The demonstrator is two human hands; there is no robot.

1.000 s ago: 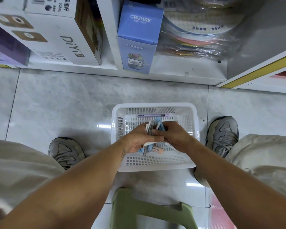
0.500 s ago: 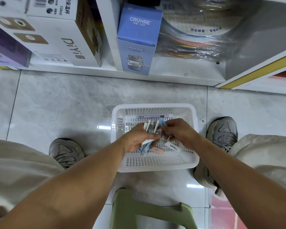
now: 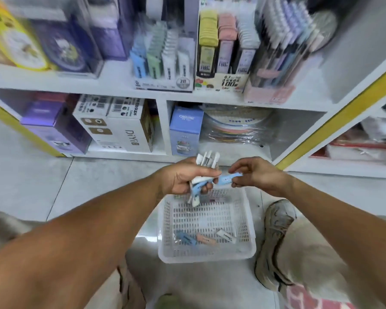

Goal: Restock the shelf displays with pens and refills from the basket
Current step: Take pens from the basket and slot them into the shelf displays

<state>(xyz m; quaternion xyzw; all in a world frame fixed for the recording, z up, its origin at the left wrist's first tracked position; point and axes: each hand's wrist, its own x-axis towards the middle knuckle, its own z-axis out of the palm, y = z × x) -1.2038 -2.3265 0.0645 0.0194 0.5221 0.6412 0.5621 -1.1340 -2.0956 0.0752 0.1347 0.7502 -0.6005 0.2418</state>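
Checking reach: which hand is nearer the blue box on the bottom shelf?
Left. The left hand, gripping a bundle of pens, sits just below the blue box; the right hand is farther off to its right.

Both forearms extended forward; left hand [image 3: 183,178] fingers curled tight, right hand [image 3: 254,175] fingers pinching, hands nearly touching.

Your left hand [image 3: 183,178] grips a bundle of white and blue pens [image 3: 204,172], tips up, above the far edge of the white basket [image 3: 250,230]. Your right hand [image 3: 256,175] pinches a blue refill [image 3: 228,178] beside it. Three refills [image 3: 206,238] lie in the basket's near end.
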